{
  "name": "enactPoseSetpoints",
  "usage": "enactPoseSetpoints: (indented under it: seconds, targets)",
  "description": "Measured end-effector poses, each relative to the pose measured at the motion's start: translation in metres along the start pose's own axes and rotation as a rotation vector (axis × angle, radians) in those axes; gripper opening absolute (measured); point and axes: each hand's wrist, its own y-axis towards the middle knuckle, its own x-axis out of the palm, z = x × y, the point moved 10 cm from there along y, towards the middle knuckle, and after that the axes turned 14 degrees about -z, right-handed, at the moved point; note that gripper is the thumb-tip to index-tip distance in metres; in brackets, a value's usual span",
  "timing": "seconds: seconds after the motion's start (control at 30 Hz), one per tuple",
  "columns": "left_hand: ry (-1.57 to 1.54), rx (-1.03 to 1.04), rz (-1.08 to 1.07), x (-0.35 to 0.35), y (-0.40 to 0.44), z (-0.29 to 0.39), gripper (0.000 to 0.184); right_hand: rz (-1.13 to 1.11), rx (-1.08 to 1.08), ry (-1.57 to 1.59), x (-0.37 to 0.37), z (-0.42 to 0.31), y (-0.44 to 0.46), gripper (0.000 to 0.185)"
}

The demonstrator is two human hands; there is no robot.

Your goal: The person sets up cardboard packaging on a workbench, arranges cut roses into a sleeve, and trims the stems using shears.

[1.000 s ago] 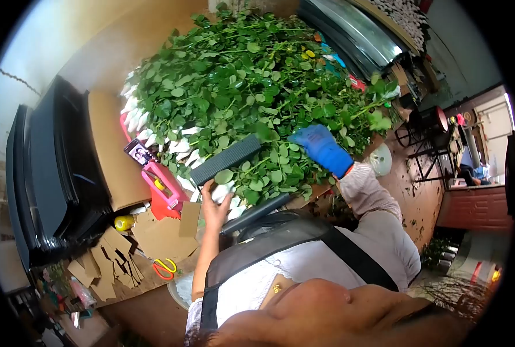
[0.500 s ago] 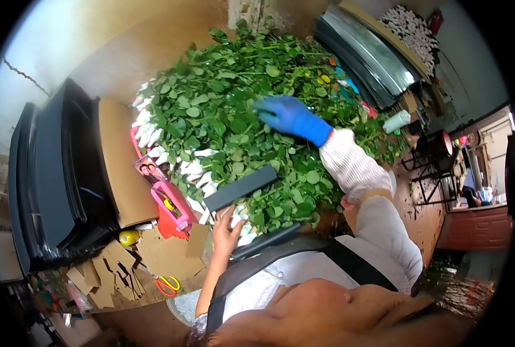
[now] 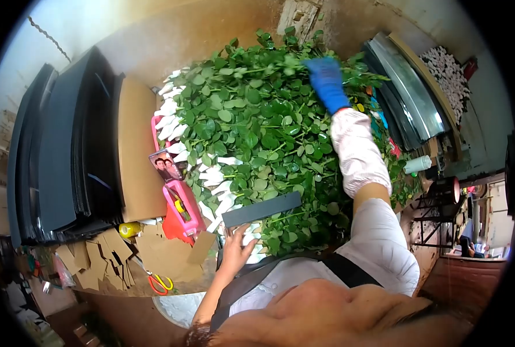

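A broad heap of leafy green stems point(image 3: 257, 121) with white-sleeved heads point(image 3: 168, 118) along its left side covers the work surface. My right hand point(image 3: 327, 84), in a blue glove, is at the far right of the heap, closed on a leafy stem point(image 3: 295, 65) that is blurred by motion. Bare, my left hand point(image 3: 237, 251) rests at the near edge, fingers apart, beside white-sleeved heads and the left end of a dark grey strip point(image 3: 263, 209). The strip lies across the near stems.
A pink holder point(image 3: 195, 211) and a photo box point(image 3: 165, 166) stand left of the heap. Cardboard pieces point(image 3: 168, 248), scissors point(image 3: 160, 283) and yellow tape point(image 3: 129, 229) lie at near left. Dark sheets point(image 3: 66, 144) stand at left, more sheets point(image 3: 408, 87) at back right.
My right hand has moved from the middle of the heap to its far right side, with a leafy stem now in it. My left hand stays by the strip. The camera view has shifted.
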Motion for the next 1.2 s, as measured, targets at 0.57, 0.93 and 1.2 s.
enactPoseSetpoints:
  seconds: [0.57, 0.93, 1.2]
  targets:
    - [0.049, 0.012, -0.068, 0.014, 0.006, -0.024, 0.049, -0.43, 0.012, -0.1, -0.013, -0.015, -0.377, 0.059]
    - [0.217, 0.069, 0.026, 0.007, 0.002, -0.011, 0.043, -0.777, -0.274, 0.311, 0.064, -0.268, -0.316, 0.034]
    - [-0.256, -0.298, 0.199, 0.004, 0.007, -0.067, 0.029, -0.769, -0.204, 0.458, 0.065, -0.274, -0.317, 0.024]
